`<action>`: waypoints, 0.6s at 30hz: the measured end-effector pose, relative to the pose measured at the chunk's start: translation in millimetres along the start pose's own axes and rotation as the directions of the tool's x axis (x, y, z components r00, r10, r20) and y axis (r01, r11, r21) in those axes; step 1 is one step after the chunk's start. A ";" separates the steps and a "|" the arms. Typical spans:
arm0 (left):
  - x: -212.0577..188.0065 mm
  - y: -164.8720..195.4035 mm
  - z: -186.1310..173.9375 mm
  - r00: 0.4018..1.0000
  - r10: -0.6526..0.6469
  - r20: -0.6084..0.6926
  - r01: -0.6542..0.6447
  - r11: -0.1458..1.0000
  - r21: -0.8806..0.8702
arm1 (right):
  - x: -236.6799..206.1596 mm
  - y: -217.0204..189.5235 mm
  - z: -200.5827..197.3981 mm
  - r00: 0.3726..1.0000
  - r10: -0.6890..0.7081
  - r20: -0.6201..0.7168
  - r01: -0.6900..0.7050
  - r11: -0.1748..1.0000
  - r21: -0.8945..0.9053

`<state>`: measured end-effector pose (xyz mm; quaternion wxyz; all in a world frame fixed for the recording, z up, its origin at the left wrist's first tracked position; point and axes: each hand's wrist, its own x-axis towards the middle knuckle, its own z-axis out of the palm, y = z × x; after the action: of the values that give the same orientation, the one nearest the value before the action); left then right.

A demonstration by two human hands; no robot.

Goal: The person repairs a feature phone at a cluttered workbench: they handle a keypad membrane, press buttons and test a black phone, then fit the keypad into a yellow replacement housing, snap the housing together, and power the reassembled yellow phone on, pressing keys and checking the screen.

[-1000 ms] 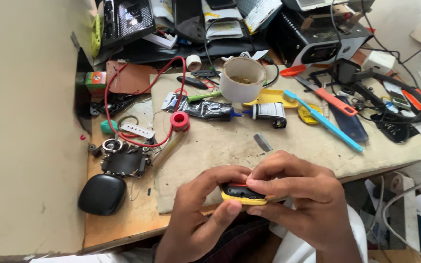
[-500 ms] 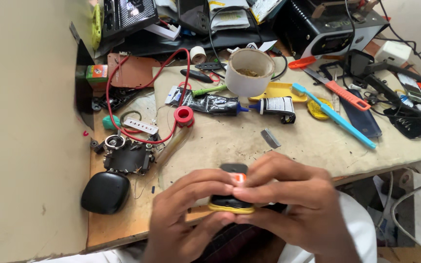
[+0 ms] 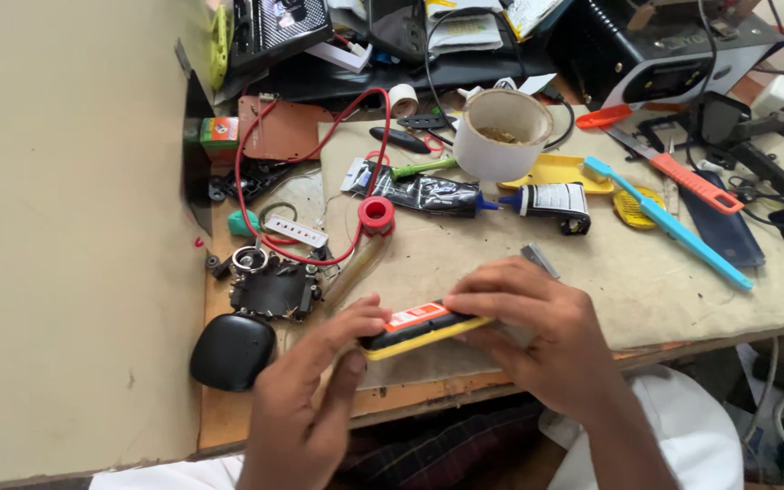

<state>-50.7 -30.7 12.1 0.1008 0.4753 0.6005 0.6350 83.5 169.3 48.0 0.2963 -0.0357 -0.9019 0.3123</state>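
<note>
A small yellow and black device with an orange panel on top (image 3: 415, 327) is held edge-up between both my hands, just above the front edge of the workbench. My left hand (image 3: 306, 390) grips its left end with thumb and fingers. My right hand (image 3: 533, 331) covers its right end, fingers curled over the top. A beige work mat (image 3: 592, 263) lies under the hands.
A black oval case (image 3: 231, 349) and a black circuit part (image 3: 274, 289) lie left of my hands. Further back are a red wire (image 3: 256, 172), a red spool (image 3: 376, 215), a black glue tube (image 3: 424, 192), a white tape roll (image 3: 499, 134), a blue toothbrush (image 3: 673, 222) and an orange-handled tool (image 3: 687, 180).
The device has turned from lying flat in my hands to standing on its edge, orange side up. My hands have shifted slightly left and further onto the bench.
</note>
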 end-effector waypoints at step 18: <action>9.2 -34.0 -3.2 1.000 -0.018 -0.002 0.018 0.978 0.206 | -9.1 43.3 1.3 0.991 0.059 0.122 -0.081 0.979 0.187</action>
<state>-72.9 -17.7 -12.1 0.0566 0.4779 0.6673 0.5685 85.1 201.0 17.2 0.2344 -0.0205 -0.8814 0.4096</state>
